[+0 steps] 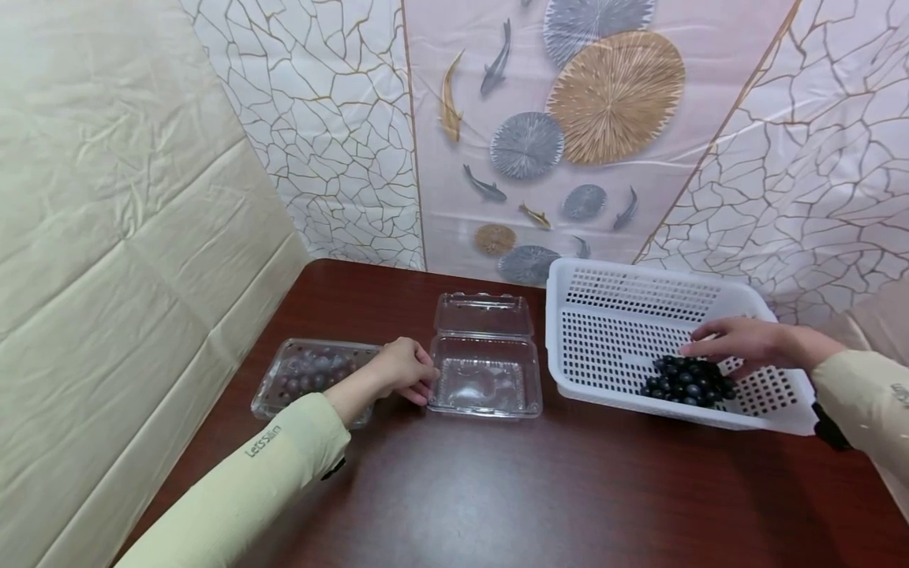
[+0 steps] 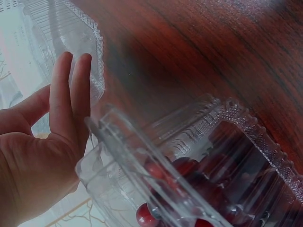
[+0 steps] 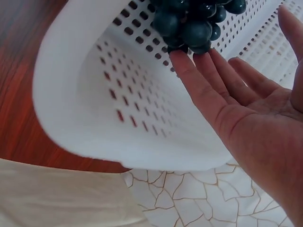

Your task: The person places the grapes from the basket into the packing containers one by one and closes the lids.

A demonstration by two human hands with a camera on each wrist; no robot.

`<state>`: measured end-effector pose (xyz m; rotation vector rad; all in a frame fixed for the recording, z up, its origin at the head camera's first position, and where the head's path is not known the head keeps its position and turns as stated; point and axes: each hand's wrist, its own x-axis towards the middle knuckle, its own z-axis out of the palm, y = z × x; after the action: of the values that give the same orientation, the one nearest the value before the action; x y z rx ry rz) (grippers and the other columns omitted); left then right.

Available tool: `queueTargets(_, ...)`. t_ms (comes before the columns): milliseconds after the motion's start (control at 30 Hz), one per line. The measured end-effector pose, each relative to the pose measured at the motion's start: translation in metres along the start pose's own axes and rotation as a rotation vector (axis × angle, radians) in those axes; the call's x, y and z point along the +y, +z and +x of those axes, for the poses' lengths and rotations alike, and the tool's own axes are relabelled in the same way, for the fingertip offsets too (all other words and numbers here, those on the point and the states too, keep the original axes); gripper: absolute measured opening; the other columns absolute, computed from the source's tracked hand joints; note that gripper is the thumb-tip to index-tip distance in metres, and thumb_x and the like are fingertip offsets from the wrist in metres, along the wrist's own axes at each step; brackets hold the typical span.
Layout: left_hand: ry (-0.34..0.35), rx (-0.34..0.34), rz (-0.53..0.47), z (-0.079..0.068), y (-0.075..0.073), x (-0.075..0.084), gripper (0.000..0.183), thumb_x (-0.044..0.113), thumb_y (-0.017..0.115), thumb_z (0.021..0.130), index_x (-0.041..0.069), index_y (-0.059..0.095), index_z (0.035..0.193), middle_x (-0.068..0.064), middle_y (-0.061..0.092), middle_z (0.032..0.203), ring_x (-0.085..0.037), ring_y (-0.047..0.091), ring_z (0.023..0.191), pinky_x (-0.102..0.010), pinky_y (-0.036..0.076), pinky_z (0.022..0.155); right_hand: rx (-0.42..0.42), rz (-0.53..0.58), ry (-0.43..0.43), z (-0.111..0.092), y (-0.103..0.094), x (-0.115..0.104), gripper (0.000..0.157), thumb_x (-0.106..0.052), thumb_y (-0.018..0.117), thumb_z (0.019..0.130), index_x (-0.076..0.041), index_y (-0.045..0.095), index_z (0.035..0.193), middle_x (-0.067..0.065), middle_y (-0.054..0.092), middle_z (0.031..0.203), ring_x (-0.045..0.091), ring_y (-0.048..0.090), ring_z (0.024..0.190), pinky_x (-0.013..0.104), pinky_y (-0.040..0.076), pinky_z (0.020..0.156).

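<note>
In the head view, my left hand (image 1: 408, 369) is at the left edge of a clear plastic clamshell box (image 1: 486, 379), whose lid (image 1: 483, 314) stands folded back. The left wrist view has two of its fingers (image 2: 61, 94) extended against the box's side. Over on the right, my right hand (image 1: 746, 343) reaches into a white perforated basket (image 1: 589, 355). Its fingertips meet the edge of a bunch of dark grapes (image 3: 196, 33), fingers extended and palm uncurled in the right wrist view.
Left of the open box lies a second clear box (image 1: 273, 394), closed over reddish-purple grapes (image 1: 312, 371). Both boxes and the basket stand on a dark reddish wooden table (image 1: 483, 489). Patterned cloth (image 1: 348, 134) hangs behind the table, and pale cloth (image 1: 142, 221) hangs at the left.
</note>
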<state>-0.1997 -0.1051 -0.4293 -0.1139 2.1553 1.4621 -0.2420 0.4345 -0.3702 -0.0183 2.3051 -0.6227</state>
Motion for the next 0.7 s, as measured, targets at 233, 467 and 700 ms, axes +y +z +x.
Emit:
queueTargets(233,0.004,-0.004,0.007,0.0,0.0,0.001,0.011,-0.003,0.069,0.1,-0.005,0.059,0.104,-0.029,0.074,0.094,-0.021,0.073,0.065,-0.032,0.068,0.059,-0.049,0.043,0.077,-0.002,-0.003,0.011,0.098,-0.054,0.053,0.11,0.028,0.016,0.15,0.054,0.028,0.149,0.068,0.042,0.136,0.058,0.065,0.093)
queueTargets(467,-0.003,-0.012,0.004,0.0,0.0,0.001,0.011,-0.002,0.068,0.101,-0.005,0.058,0.106,-0.029,0.074,0.095,-0.019,0.073,0.063,-0.033,0.068,0.06,-0.086,0.112,0.111,0.0,0.006,0.018,0.102,-0.054,0.056,0.109,0.027,0.013,0.153,0.056,0.018,0.152,0.071,0.036,0.138,0.056,0.066,0.093)
queueTargets(700,-0.01,-0.013,-0.005,0.0,0.0,-0.001,0.011,-0.003,0.069,0.101,-0.004,0.058,0.104,-0.026,0.073,0.089,-0.018,0.072,0.061,-0.033,0.068,0.059,-0.057,0.138,0.08,0.006,0.01,0.015,0.098,-0.053,0.057,0.109,0.025,0.017,0.153,0.053,0.019,0.155,0.07,0.032,0.141,0.057,0.064,0.094)
